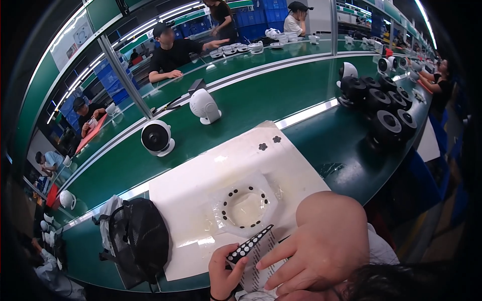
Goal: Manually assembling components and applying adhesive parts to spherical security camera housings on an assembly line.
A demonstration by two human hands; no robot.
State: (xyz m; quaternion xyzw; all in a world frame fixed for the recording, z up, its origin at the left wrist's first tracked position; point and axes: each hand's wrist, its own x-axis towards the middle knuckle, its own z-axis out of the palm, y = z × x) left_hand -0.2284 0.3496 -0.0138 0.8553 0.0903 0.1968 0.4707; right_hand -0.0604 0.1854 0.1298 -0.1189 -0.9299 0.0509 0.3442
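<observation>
Left hand [225, 273] pinches a white-dotted black sheet [250, 245], right hand [304, 253] spread over it.

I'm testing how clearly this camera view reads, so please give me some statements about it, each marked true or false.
1. The left hand pinches a black strip with white dots. True.
2. A black bag lies at the left of the white mat. True.
3. The right hand rests on the bag. False: it is near the strip.
4. Five flower shapes lie on the mat. False: only two black flower shapes lie there.
</observation>
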